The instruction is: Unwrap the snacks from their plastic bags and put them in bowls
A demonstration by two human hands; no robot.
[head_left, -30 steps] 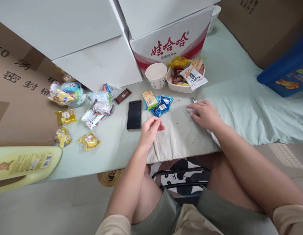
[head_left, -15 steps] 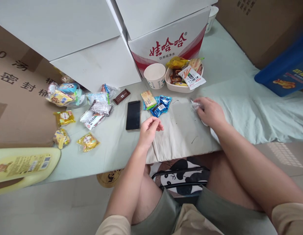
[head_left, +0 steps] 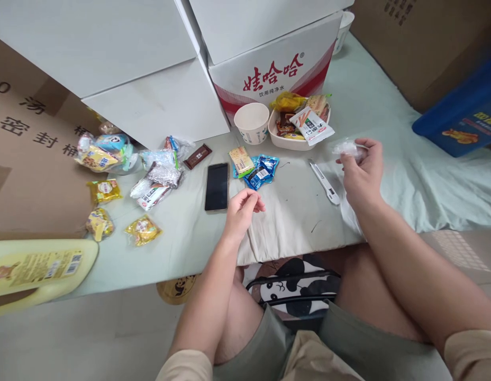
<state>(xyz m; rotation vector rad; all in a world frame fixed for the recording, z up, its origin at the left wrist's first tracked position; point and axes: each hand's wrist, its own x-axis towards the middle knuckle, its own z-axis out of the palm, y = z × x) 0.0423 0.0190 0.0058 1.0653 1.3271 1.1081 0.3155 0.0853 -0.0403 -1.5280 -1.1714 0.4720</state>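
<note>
Right hand [head_left: 363, 177] pinching a crumpled clear wrapper [head_left: 346, 148]. Just left of that hand, a white box cutter [head_left: 325, 182] flat on the pale green cloth [head_left: 412, 180]. Ahead of the hand and leftward, I see a bowl [head_left: 285, 143] piled with snacks, a white packet [head_left: 312, 126] on top; paper cup [head_left: 252, 123] beside it, upright.

Left hand [head_left: 244, 209]: fingers curled in, thumb against forefinger. Just past it, blue packets [head_left: 262, 173], a cracker packet [head_left: 241, 161] overlapping them. Phone [head_left: 216, 187] just left of this hand, screen dark. Farther left: brown bar [head_left: 198, 156], wrapped snacks [head_left: 158, 182], three yellow packets [head_left: 143, 230]. Well right of the right hand, a blue container [head_left: 463, 119].
</note>
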